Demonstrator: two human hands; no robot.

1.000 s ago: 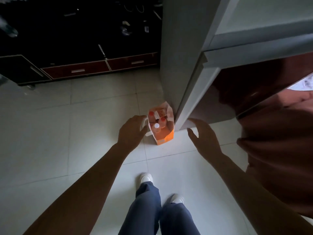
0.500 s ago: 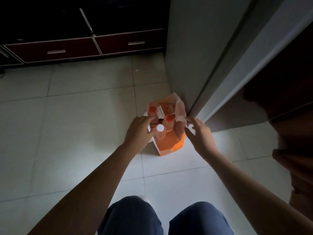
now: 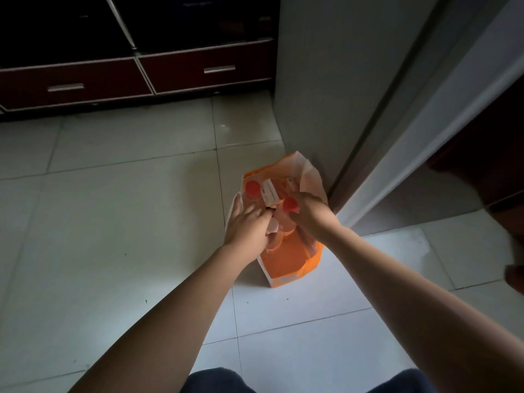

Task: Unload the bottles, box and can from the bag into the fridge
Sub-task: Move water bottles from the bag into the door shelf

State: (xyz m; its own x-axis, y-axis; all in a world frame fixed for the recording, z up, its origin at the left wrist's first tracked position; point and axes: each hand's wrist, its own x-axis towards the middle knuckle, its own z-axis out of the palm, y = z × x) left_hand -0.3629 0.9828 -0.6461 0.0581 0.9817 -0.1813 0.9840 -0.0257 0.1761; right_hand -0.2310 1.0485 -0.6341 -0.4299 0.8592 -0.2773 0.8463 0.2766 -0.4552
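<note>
Two hands are down in the orange bag (image 3: 286, 259), which stands on the tiled floor (image 3: 113, 222) right against the fridge's (image 3: 334, 80) bottom corner. The left hand (image 3: 246, 226) has its fingers curled into the bag mouth, but what they grip is hidden. A red-capped bottle (image 3: 252, 188) and a white box (image 3: 269, 192) poke up behind; the box print's too blurry to read. The right hand (image 3: 307, 212) looks wrapped around another red-capped bottle's neck (image 3: 289, 206). No can visible.
</note>
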